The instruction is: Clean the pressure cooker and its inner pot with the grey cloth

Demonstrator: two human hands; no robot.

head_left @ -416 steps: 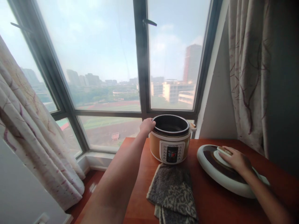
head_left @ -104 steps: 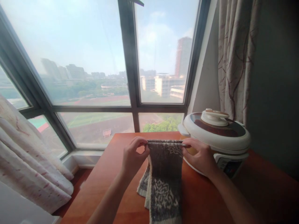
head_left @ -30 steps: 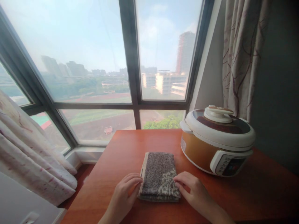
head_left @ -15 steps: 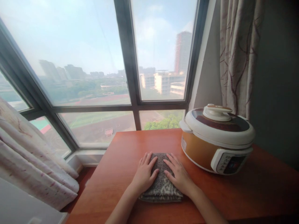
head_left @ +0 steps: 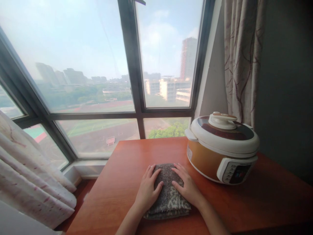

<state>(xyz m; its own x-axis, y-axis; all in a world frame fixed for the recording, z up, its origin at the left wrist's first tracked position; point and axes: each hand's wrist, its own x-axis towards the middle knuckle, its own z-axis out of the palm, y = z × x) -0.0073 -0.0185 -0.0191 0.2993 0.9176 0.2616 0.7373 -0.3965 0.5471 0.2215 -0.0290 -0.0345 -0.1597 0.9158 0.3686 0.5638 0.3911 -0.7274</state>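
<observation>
towel (head_left: 167, 195): folded, under both palms | left hand (head_left: 148, 191): flat, fingers spread | right hand (head_left: 187, 187): flat, spread | cooker (head_left: 221, 148): right of right hand

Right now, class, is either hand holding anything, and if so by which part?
Nothing is gripped. The left hand and right hand lie flat, palms down, on top of the folded towel.

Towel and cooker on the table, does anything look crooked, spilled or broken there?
Nothing stands out. The folded towel lies flat under both hands; the cooker sits upright, lid on, on the table.
</observation>
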